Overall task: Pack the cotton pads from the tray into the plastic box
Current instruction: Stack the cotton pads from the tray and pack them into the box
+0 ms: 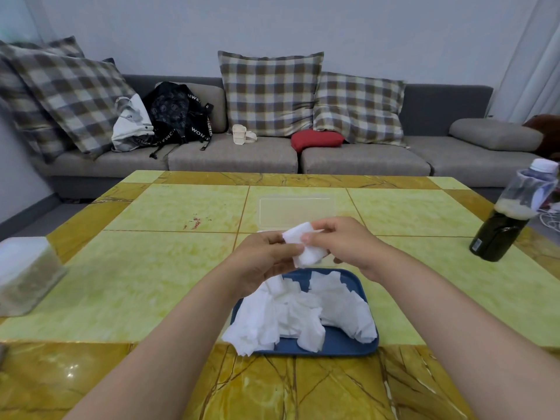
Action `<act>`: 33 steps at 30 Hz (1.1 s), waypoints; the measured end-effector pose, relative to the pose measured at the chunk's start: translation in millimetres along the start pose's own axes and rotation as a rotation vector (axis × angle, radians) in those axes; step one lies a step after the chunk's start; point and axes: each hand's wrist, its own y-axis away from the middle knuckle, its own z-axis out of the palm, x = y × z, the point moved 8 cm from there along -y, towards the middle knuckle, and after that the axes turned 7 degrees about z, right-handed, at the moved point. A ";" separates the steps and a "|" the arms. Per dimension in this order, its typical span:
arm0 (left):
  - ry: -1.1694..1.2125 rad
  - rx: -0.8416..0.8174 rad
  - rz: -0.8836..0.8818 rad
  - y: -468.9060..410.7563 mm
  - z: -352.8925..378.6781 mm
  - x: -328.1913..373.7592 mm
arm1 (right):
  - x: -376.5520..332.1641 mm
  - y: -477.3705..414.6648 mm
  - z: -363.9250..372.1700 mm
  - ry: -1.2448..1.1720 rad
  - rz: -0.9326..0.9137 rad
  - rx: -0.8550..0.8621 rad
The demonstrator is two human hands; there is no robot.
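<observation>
A blue tray [342, 344] sits on the yellow table near the front edge, heaped with several loose white cotton pads [303, 310]; some spill over its left rim. Just above the tray, both hands hold a small stack of cotton pads [306, 245]. My left hand [263, 262] grips the stack from the left and my right hand [348, 241] pinches it from the right. A clear plastic box [295, 212] lies on the table right behind my hands; its near edge is hidden by them.
A dark bottle [512, 219] with a white cap stands at the table's right edge. A white container [24, 274] sits at the left edge. Behind the table is a grey sofa [236, 153] with plaid cushions and bags.
</observation>
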 end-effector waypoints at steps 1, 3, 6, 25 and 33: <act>0.004 0.020 0.000 -1.6 -1.4 -1.2 | 3.1 -1.5 2.2 -0.038 0.036 -0.053; 0.027 0.043 0.003 -4.8 -1.8 -1.4 | 5.8 -4.8 3.7 -0.119 0.075 -0.113; 0.031 0.073 0.054 -14.6 -4.0 4.2 | 5.0 -12.9 4.8 -0.230 0.114 -0.180; -1.255 -0.064 0.223 -62.2 -34.0 -27.5 | 5.4 -96.1 7.7 0.905 0.093 0.266; -1.350 -0.096 0.289 -59.9 -28.3 -28.2 | 4.8 -97.5 29.9 0.503 0.191 0.133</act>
